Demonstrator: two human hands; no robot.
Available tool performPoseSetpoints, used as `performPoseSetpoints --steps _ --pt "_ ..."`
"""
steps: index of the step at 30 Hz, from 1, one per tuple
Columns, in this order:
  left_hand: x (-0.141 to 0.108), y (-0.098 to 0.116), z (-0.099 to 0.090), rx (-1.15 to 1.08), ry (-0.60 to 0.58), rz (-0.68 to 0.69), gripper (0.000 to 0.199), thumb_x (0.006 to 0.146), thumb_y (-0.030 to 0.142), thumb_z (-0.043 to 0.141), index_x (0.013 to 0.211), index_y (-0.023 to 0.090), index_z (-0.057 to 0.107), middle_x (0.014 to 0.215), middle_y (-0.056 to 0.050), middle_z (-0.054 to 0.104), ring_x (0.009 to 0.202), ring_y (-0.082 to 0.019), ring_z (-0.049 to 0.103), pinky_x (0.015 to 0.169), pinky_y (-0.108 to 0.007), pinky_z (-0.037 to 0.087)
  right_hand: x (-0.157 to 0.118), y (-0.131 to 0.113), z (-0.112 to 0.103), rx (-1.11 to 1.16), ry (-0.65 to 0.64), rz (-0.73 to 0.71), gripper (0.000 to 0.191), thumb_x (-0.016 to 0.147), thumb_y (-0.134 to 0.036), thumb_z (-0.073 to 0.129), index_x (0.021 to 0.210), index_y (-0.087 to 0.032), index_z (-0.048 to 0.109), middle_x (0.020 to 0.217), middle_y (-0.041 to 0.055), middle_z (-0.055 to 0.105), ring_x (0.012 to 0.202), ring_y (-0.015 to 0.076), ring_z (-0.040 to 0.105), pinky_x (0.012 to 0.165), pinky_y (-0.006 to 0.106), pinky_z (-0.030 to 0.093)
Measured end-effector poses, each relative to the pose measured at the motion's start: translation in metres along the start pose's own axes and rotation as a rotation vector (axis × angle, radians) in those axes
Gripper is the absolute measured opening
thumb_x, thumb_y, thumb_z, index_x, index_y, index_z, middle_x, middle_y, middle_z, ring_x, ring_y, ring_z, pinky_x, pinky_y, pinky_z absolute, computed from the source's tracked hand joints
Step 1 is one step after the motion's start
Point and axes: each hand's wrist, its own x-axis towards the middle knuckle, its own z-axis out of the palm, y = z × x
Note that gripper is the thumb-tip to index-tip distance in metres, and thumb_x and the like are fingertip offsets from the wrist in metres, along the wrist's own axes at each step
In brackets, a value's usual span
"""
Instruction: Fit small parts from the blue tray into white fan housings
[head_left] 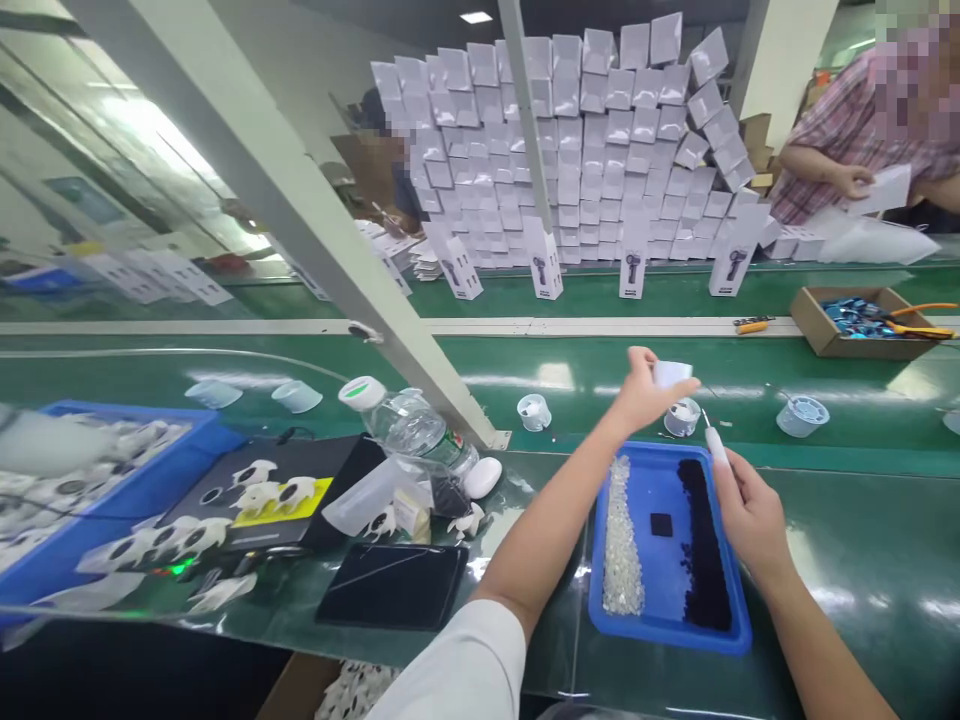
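So the left hand (646,392) has a pale plastic piece (673,374) pinched between thumb and fingers, up above the green belt (585,400), just behind a little white cup (682,424) sitting there. Right hand (754,515) is wrapped around a white pen-like tool (718,445), its thin tip near that cup, can't really tell if it's touching. Right below is a blue tray (671,637): whitish bits (622,560) down the left side, black bits (706,550) down the right, and a small black square (661,524) between them.
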Motion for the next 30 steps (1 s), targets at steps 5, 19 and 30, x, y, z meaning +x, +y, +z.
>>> performPoseSetpoints --steps 5,19,30 --pt "0.016 -0.022 -0.026 0.811 -0.093 -0.059 0.038 0.083 0.047 0.060 0.110 0.021 0.051 0.114 -0.012 0.061 0.109 -0.027 0.060 0.090 -0.037 0.047 0.002 -0.005 0.001 0.142 0.102 0.007 0.044 0.090 -0.054 0.052 0.102 -0.016 0.071 0.057 -0.0020 0.052 0.051 0.0124 0.043 0.050 0.026 0.035" --pt "0.007 -0.051 0.015 0.889 -0.459 0.291 0.015 0.085 0.025 0.056 0.096 0.022 0.066 0.118 -0.009 0.054 0.117 -0.028 0.049 0.102 -0.044 0.045 0.002 -0.013 0.009 0.338 0.167 0.162 0.038 0.085 -0.047 0.056 0.112 -0.020 0.060 0.056 -0.0072 0.040 0.049 0.0112 0.035 0.048 0.026 0.029" --pt "0.034 -0.023 -0.027 -0.033 0.168 0.120 0.024 0.079 0.028 0.058 0.063 0.020 0.041 0.083 -0.001 0.043 0.082 -0.015 0.047 0.082 -0.031 0.049 0.006 -0.012 0.009 0.296 0.234 0.128 0.030 0.074 -0.044 0.070 0.081 -0.022 0.051 0.062 -0.0072 0.050 0.054 0.0091 0.045 0.053 0.023 0.039"
